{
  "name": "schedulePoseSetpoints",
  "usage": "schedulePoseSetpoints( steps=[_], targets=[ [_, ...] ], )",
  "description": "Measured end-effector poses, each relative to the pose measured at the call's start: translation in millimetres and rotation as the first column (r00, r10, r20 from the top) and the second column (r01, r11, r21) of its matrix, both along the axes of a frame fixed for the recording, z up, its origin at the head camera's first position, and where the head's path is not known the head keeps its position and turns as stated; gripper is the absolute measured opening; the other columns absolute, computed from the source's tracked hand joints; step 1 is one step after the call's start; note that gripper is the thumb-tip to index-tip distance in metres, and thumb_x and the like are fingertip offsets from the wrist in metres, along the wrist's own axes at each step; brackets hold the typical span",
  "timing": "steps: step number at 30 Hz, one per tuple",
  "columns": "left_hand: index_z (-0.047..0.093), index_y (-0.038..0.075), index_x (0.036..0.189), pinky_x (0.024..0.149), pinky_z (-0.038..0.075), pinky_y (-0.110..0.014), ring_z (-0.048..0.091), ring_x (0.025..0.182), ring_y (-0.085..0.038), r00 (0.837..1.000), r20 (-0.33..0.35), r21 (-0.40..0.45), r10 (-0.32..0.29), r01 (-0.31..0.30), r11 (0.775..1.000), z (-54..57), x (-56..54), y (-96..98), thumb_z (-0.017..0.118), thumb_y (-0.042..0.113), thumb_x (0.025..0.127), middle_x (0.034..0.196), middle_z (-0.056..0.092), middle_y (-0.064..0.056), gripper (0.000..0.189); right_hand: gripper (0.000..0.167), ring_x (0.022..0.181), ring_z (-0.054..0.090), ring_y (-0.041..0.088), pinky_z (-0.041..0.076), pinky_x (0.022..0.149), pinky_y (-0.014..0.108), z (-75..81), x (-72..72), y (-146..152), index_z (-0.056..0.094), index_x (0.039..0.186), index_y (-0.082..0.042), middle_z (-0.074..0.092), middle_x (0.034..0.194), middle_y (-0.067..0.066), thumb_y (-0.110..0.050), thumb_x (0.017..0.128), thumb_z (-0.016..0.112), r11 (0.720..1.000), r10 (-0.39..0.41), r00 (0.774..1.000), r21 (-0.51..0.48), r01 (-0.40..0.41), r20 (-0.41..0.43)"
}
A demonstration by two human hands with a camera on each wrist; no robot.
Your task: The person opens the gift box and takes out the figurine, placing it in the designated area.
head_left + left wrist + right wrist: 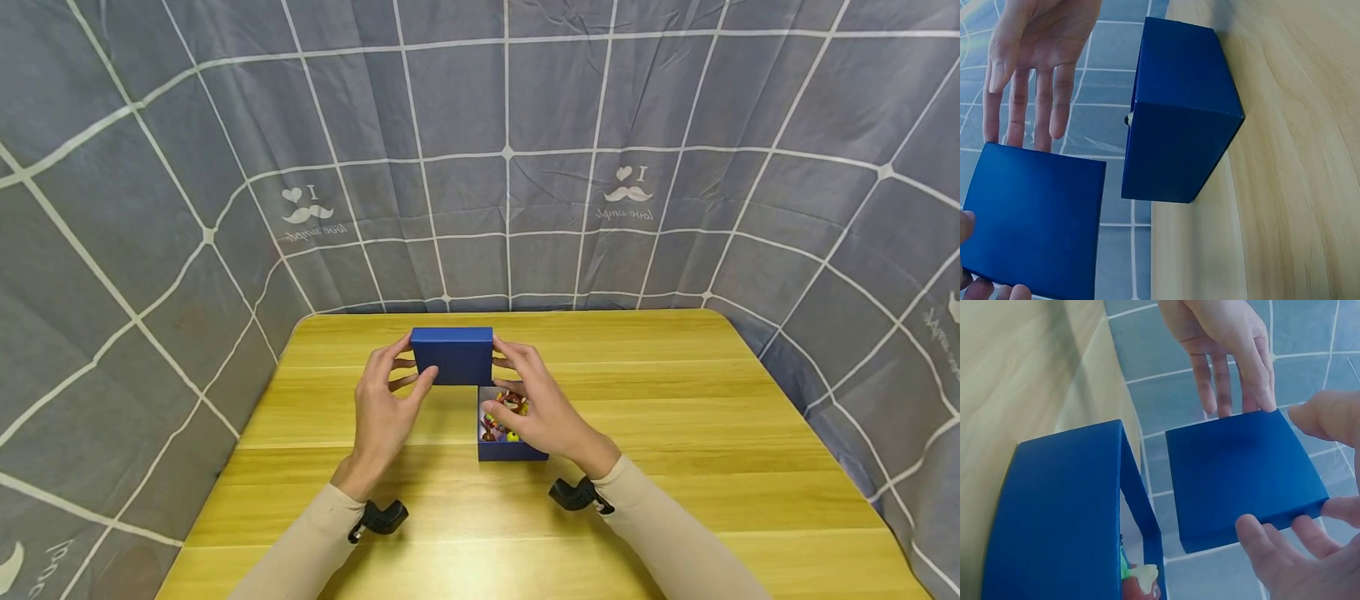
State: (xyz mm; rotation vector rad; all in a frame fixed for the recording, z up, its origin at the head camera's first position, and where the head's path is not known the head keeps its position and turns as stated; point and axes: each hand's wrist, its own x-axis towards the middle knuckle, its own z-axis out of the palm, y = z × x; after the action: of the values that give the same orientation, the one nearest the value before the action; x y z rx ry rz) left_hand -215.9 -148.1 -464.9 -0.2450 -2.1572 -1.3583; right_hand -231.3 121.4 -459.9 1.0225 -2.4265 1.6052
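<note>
The left hand [384,414] pinches the blue box lid [457,358]; the right hand [549,414] touches its opposite edge. The lid is raised, left of the box base [512,451], which lies nearer the right hand.

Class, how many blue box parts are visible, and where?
2: the lid, held between left hand and right hand; the open box, on the table, partly behind the right hand.

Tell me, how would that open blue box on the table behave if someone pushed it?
The open blue box would probably slide rather than roll, since it is flat-sided and sits level on the table. It looks fairly stiff, with straight walls and crisp edges. The small colourful pieces inside seem loose and might shift.
</note>
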Motion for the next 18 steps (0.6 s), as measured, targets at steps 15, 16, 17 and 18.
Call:
schedulePoseSetpoints(
  steps=[15, 16, 17, 18],
  targets=[
    [0.073, 0.011, 0.158, 0.097, 0.069, -0.032, 0.080, 0.121, -0.040, 0.999, 0.023, 0.030, 0.037, -0.038, 0.999, -1.3, 1.2, -6.4, 0.089, 0.014, 0.106, 0.136, 0.069, -0.021, 0.055, 0.093, 0.170, 0.047, 0.044, 0.054, 0.128, 0.054, -5.4, 4.0, -7.7, 0.026, 0.187, -0.015, 0.038, 0.175, 0.021, -0.016, 0.112, 0.081, 1.000, 0.012, 1.000, 0.013, -0.013, 0.029],
    [0.074, 0.011, 0.157, 0.097, 0.069, -0.030, 0.080, 0.121, -0.041, 0.999, 0.022, 0.031, 0.039, -0.040, 0.999, -1.3, 1.2, -6.8, 0.089, 0.014, 0.106, 0.136, 0.070, -0.021, 0.054, 0.092, 0.170, 0.047, 0.044, 0.054, 0.129, 0.054, -5.6, 4.1, -8.0, 0.027, 0.187, -0.016, 0.038, 0.176, 0.021, -0.016, 0.112, 0.080, 1.000, 0.013, 0.999, 0.015, -0.014, 0.031],
    [0.075, 0.011, 0.156, 0.097, 0.068, -0.028, 0.081, 0.121, -0.041, 0.999, 0.019, 0.033, 0.041, -0.041, 0.999, -1.5, 1.0, -7.3, 0.090, 0.014, 0.105, 0.136, 0.070, -0.021, 0.053, 0.092, 0.171, 0.047, 0.044, 0.054, 0.129, 0.054, -5.7, 4.2, -8.4, 0.027, 0.187, -0.016, 0.038, 0.176, 0.021, -0.016, 0.112, 0.081, 1.000, 0.013, 0.999, 0.018, -0.014, 0.033],
    [0.075, 0.011, 0.155, 0.096, 0.068, -0.026, 0.081, 0.120, -0.041, 0.999, 0.017, 0.034, 0.043, -0.044, 0.998, -1.8, 0.8, -7.8, 0.090, 0.014, 0.105, 0.135, 0.070, -0.021, 0.052, 0.091, 0.171, 0.047, 0.044, 0.054, 0.129, 0.053, -5.6, 4.3, -8.7, 0.028, 0.187, -0.016, 0.039, 0.176, 0.021, -0.016, 0.112, 0.080, 1.000, 0.013, 0.999, 0.018, -0.013, 0.033]
  ],
)
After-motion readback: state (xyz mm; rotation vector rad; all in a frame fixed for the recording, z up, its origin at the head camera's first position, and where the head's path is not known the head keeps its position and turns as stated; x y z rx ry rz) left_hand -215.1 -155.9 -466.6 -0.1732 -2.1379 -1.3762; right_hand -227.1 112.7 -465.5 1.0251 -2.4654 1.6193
